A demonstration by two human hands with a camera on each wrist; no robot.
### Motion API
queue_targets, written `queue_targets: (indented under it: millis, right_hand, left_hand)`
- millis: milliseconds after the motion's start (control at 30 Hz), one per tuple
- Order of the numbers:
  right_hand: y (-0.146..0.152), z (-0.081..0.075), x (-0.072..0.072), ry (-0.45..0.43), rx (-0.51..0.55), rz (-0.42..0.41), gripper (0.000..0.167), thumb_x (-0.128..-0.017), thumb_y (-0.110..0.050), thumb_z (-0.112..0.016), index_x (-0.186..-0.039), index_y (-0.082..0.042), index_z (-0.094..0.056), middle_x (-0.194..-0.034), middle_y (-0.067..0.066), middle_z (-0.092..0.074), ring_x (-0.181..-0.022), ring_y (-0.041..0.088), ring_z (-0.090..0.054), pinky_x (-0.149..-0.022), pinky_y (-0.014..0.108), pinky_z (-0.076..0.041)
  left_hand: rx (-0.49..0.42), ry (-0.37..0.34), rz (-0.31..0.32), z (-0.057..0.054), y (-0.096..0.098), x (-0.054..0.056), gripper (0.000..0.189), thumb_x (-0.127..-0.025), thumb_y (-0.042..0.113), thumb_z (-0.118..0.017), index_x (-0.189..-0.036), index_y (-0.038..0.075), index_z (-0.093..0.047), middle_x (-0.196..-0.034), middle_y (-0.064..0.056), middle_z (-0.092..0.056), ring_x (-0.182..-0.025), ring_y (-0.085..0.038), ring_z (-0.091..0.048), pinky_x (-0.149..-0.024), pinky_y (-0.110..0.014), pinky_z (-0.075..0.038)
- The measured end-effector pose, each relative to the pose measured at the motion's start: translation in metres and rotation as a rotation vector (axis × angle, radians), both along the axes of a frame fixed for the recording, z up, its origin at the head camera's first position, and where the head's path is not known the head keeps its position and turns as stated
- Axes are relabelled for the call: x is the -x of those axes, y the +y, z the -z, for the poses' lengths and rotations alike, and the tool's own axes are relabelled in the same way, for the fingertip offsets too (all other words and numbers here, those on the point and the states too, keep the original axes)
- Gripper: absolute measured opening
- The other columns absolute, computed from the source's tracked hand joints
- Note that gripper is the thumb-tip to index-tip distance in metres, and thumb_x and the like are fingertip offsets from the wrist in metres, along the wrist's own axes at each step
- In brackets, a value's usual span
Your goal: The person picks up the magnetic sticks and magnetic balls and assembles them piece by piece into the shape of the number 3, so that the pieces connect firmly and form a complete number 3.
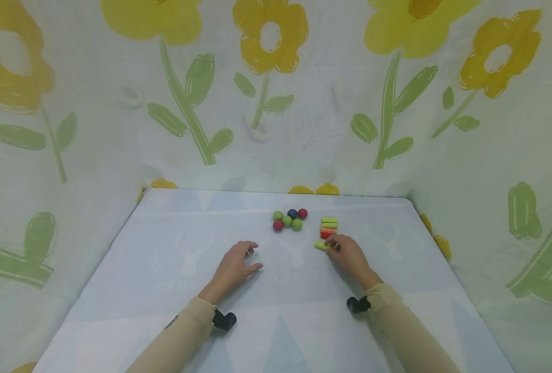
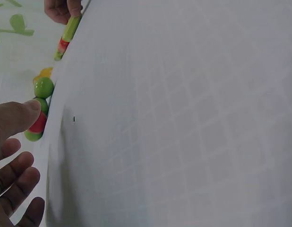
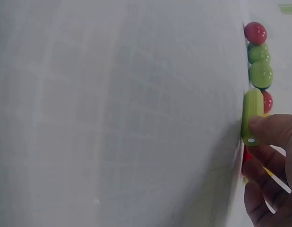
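My right hand [image 1: 349, 257] pinches the end of a short light-green stick [image 1: 321, 245] lying on the table. In the right wrist view, the thumb rests on this green stick [image 3: 253, 113], and a small pale spot shows at its near end. Just beyond the fingers lie a red stick [image 1: 327, 234], a paler orange-red one and two green sticks [image 1: 329, 220], side by side in a column. My left hand [image 1: 234, 264] is held over the table with thumb and fingers apart, nothing between them. To the left of the sticks sits a cluster of small green, red and blue balls [image 1: 287, 221].
A white cloth with faint grey-blue prints covers the table [image 1: 178, 311]. Flower-printed fabric [image 1: 304, 145] hangs behind it and at both sides. Each wrist wears a small black camera [image 1: 224, 320].
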State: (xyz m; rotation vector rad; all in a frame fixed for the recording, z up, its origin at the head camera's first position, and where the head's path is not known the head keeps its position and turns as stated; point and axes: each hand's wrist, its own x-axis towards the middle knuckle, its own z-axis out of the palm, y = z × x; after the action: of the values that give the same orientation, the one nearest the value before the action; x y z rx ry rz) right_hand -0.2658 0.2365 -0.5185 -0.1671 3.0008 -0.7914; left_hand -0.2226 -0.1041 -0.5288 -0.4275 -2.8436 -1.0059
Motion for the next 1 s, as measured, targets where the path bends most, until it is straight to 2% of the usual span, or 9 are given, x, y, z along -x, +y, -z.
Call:
queue_targets:
  millis: [100,533,833,1000]
  right_hand:
    - [-0.001,0.001,-0.002,0.015,0.003,-0.024,0.016,-0.091,-0.009,-0.074,-0.107,-0.011,-0.071,-0.099,0.003,-0.068,-0.094,0.023,-0.06,-0.087,0.044,-0.051]
    - [-0.013,0.002,-0.011,-0.048,0.067,-0.049,0.018,-0.091,-0.015,-0.076,-0.11,-0.017,-0.075,-0.101,-0.001,-0.068,-0.095,0.02,-0.059,-0.089,0.041,-0.052]
    - [-0.023,0.004,-0.014,-0.062,0.068,-0.129,0.02,-0.089,-0.011,-0.078,-0.108,-0.018,-0.076,-0.099,-0.006,-0.069,-0.094,0.016,-0.06,-0.088,0.037,-0.053]
    - [-0.03,0.004,-0.016,-0.068,0.064,-0.161,0.019,-0.089,-0.011,-0.078,-0.107,-0.018,-0.076,-0.1,-0.007,-0.069,-0.092,0.013,-0.06,-0.087,0.036,-0.053]
  left_hand:
    - [-0.001,0.0,0.004,0.001,0.001,0.0,0.051,-0.083,0.026,-0.086,-0.125,0.008,-0.063,-0.106,-0.004,-0.064,-0.098,-0.021,-0.061,-0.089,-0.043,-0.05]
    - [-0.004,-0.011,0.021,0.001,0.003,-0.001,0.05,-0.083,0.025,-0.086,-0.125,0.008,-0.064,-0.105,-0.003,-0.064,-0.096,-0.019,-0.06,-0.088,-0.042,-0.049]
    - [-0.02,-0.05,0.031,0.004,0.007,-0.002,0.051,-0.083,0.025,-0.085,-0.127,0.009,-0.064,-0.107,-0.002,-0.065,-0.098,-0.02,-0.06,-0.09,-0.042,-0.049]
    - [-0.023,-0.039,0.038,0.007,0.01,-0.002,0.05,-0.084,0.026,-0.085,-0.127,0.01,-0.064,-0.106,-0.001,-0.065,-0.098,-0.019,-0.059,-0.09,-0.042,-0.049]
